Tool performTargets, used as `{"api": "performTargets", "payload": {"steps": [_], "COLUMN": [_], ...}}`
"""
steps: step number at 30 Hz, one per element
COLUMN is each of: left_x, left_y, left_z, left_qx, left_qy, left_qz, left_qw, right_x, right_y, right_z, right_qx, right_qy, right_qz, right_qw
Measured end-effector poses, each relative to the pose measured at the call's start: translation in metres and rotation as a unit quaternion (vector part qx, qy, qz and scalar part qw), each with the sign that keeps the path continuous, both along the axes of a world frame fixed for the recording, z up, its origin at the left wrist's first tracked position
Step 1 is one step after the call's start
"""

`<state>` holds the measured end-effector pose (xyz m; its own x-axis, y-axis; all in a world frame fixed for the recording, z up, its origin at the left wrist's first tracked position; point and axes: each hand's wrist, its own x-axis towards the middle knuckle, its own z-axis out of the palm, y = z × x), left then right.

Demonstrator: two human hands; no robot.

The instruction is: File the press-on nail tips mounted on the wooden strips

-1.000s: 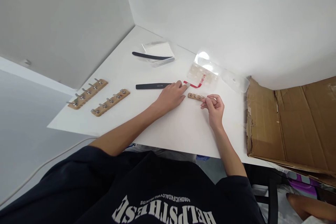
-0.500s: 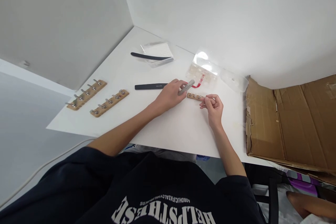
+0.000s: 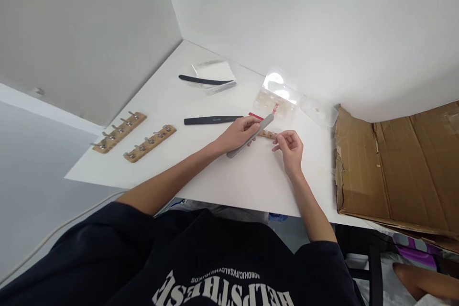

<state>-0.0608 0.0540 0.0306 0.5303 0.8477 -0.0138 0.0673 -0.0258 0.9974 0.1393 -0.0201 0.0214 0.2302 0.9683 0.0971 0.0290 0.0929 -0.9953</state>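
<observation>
A grey nail file (image 3: 266,125) is gripped in my left hand (image 3: 235,136), slanting across the fingers with one end reaching down toward me. Just beyond it lies a small wooden nail-tip stand (image 3: 267,134) with a row of little upright fittings, its left end hidden behind the file. My right hand (image 3: 292,150) pinches the right end of this stand with thumb and fingertips. Whether it also holds a single tip there is too small to tell. Behind my left hand a black nail file (image 3: 211,120) and a red strip (image 3: 256,116) lie on the table.
Two longer wooden stands (image 3: 120,131) (image 3: 149,143) with metal clips stand at the left. A second black file (image 3: 201,79) lies on a clear packet (image 3: 220,71) at the back. An open clear plastic box (image 3: 274,98) sits behind the hands. A cardboard box (image 3: 401,167) occupies the right side.
My left hand has turned the grey file, so more of its length shows and its lower end now points toward me. The right hand stays at the stand's end, barely shifted.
</observation>
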Motion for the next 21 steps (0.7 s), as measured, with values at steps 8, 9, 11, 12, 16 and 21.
{"api": "performTargets", "payload": {"steps": [8,9,11,12,16,21], "left_x": [0.007,0.007,0.008,0.008,0.009,0.012], "left_y": [-0.008,-0.009,-0.011,-0.012,-0.012,-0.016], "left_z": [-0.002,-0.001,-0.001,-0.001,-0.003,-0.005], "left_qx": [0.004,0.001,-0.005,-0.01,-0.042,-0.064], "left_qy": [-0.009,-0.011,-0.015,-0.017,-0.033,-0.031], "left_qz": [-0.053,-0.057,-0.058,-0.055,-0.054,-0.074], "left_qw": [0.999,0.998,0.998,0.998,0.997,0.995], "right_x": [-0.004,-0.004,-0.004,-0.004,-0.004,-0.006], "right_y": [-0.003,-0.003,-0.004,-0.004,-0.005,-0.006], "right_z": [0.004,0.004,0.005,0.005,0.005,0.005], "right_qx": [0.026,0.026,0.026,0.026,0.024,0.021], "right_qy": [-0.05,-0.054,-0.058,-0.058,-0.056,-0.058], "right_qz": [-0.006,-0.007,-0.01,-0.011,-0.015,-0.008], "right_qw": [0.998,0.998,0.998,0.998,0.998,0.998]}}
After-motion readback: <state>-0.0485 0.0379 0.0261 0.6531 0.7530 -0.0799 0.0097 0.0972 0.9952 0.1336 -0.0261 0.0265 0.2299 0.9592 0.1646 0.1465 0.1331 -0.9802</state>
